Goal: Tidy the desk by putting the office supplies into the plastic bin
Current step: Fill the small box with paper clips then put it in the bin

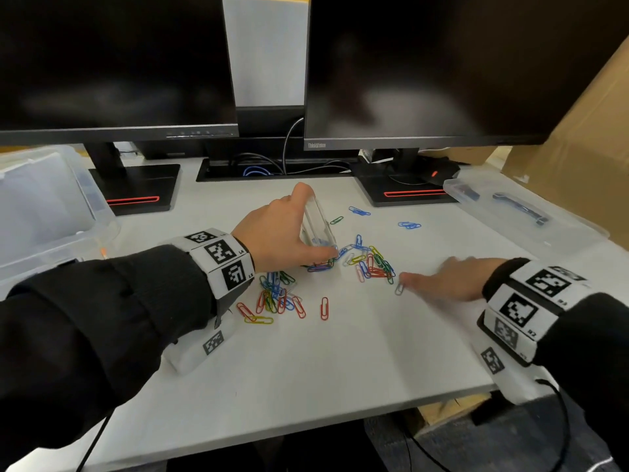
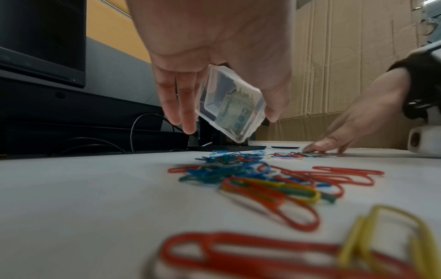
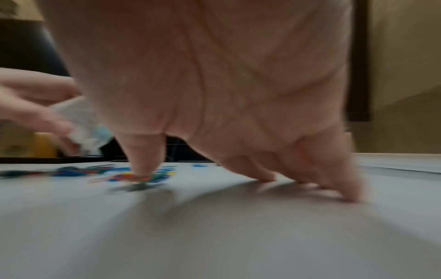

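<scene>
Here the left hand grips a small clear plastic box, tilted over glossy coloured wire paper clips; right hand flat, fingers spread. Monitor reads "ThinkVision".

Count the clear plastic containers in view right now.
3. A large clear bin at the desk's far left, a flat lidded case at the far right, and a small clear box tilted in the left hand. Others may sit out of frame.
</scene>
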Motion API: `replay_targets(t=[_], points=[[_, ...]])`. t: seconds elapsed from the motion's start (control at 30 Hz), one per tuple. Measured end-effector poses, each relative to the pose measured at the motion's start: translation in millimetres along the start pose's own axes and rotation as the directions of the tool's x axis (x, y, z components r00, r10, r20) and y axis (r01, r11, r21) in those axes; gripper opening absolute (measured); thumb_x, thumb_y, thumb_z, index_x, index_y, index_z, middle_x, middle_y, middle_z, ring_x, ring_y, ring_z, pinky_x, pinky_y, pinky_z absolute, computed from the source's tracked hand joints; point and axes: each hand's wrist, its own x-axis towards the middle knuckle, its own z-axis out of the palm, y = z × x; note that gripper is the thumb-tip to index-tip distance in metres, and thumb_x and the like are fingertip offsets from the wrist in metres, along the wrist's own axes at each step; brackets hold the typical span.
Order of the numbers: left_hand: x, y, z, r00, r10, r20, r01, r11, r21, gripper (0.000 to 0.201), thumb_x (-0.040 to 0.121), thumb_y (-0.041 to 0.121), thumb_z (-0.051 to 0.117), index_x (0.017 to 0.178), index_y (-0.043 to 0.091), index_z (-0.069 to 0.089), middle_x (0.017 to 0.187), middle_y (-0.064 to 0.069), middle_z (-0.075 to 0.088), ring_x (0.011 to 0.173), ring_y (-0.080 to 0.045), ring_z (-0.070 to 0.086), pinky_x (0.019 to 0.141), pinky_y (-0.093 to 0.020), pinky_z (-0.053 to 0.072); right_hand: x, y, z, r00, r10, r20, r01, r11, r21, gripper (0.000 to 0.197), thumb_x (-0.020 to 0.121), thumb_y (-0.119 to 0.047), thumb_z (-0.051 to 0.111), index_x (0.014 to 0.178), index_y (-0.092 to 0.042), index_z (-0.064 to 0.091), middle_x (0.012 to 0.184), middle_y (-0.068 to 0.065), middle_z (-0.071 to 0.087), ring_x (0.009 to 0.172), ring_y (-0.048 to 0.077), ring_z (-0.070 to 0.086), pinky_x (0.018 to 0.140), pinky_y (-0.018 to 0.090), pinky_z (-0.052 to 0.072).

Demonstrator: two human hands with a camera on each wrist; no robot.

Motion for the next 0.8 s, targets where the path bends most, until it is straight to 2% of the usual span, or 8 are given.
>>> replay_targets(t=[0.1,0.13,0.23,0.33,0.47,0.57,0.7,0.8], points=[[-0.1,-1.1,-0.1,0.998,-0.055,-0.034,0.052,0.995,-0.084,0.080,0.070,0.064,0.063,0.128,0.019,0.029,0.103,-0.002,0.057,0.077,-0.015,0.057,0.065,-0.030,0.051,0.2,-21.6,-0.6,0.959,-0.268,-0.096,0.279,0.951,0.130,0.068,0.084,-0.069,0.029,0.119,-0.014,0.046,0.123,0.010,0.047,0.115,0.028,0.048,0.097,0.035,0.035],[-0.2,-0.5,-0.9,0.998,-0.059,-0.037,0.055,0.994,-0.096,0.079,0.071,0.064,0.062,0.126,0.018,0.031,0.096,-0.001,0.057,0.074,-0.013,0.057,0.062,-0.028,0.049,1.0,-26.2,-1.7,0.925,-0.353,-0.144,0.376,0.905,0.197,0.061,0.087,-0.063,0.035,0.124,-0.015,0.045,0.126,0.007,0.048,0.119,0.026,0.048,0.098,0.033,0.034],[2.1,4.6,-7.8,0.998,-0.056,-0.021,0.051,0.977,-0.205,0.069,0.075,0.065,0.057,0.120,0.016,0.040,0.088,0.003,0.058,0.071,-0.008,0.057,0.057,-0.023,0.046,3.7,-34.3,-8.0,0.813,-0.465,-0.352,0.562,0.784,0.263,0.083,0.080,-0.054,0.058,0.147,-0.022,0.022,0.152,-0.002,0.028,0.137,0.015,0.030,0.108,0.027,0.025],[7.4,20.2,-17.0,0.994,-0.066,0.089,0.094,0.927,-0.364,0.050,0.083,0.065,0.044,0.097,0.019,0.055,0.082,0.000,0.066,0.058,-0.010,0.059,0.048,-0.020,0.046,7.9,-40.1,-13.1,0.650,-0.518,-0.556,0.729,0.632,0.263,0.101,0.062,-0.058,0.073,0.145,-0.030,0.022,0.149,-0.015,0.030,0.133,0.005,0.034,0.111,0.029,0.030],[9.4,36.9,-12.0,0.934,-0.010,0.358,0.186,0.868,-0.461,0.067,0.088,0.065,0.025,0.076,0.009,0.059,0.059,-0.006,0.060,0.041,-0.013,0.046,0.044,-0.020,0.035,3.3,-48.0,-11.9,0.493,-0.530,-0.689,0.843,0.488,0.228,0.078,0.066,-0.041,0.078,0.132,-0.031,0.038,0.122,-0.026,0.044,0.102,-0.018,0.043,0.086,-0.004,0.028],[7.7,38.0,-14.0,0.903,-0.026,0.428,0.273,0.805,-0.527,0.063,0.085,0.067,0.028,0.081,0.009,0.055,0.052,-0.002,0.047,0.038,-0.010,0.034,0.043,-0.020,0.027,3.7,-47.6,-11.8,0.475,-0.514,-0.714,0.856,0.460,0.238,0.055,0.072,-0.037,0.074,0.120,-0.029,0.048,0.105,-0.020,0.057,0.095,-0.011,0.053,0.079,0.000,0.038],[6.5,34.0,-17.8,0.875,-0.108,0.473,0.359,0.801,-0.480,0.065,0.079,0.073,0.033,0.091,0.013,0.056,0.057,-0.001,0.046,0.042,-0.009,0.033,0.045,-0.020,0.027,7.5,-50.0,-10.5,0.524,-0.521,-0.674,0.831,0.485,0.271,0.049,0.081,-0.030,0.068,0.125,-0.025,0.048,0.111,-0.012,0.060,0.097,0.003,0.061,0.084,0.020,0.050],[6.3,29.3,-20.7,0.877,-0.183,0.443,0.374,0.840,-0.394,0.071,0.076,0.076,0.035,0.102,0.015,0.060,0.064,-0.001,0.051,0.049,-0.010,0.036,0.047,-0.020,0.031,10.5,-47.9,-11.3,0.549,-0.520,-0.654,0.820,0.485,0.304,0.041,0.084,-0.019,0.064,0.122,-0.026,0.049,0.108,-0.014,0.059,0.093,0.002,0.063,0.078,0.017,0.050]])
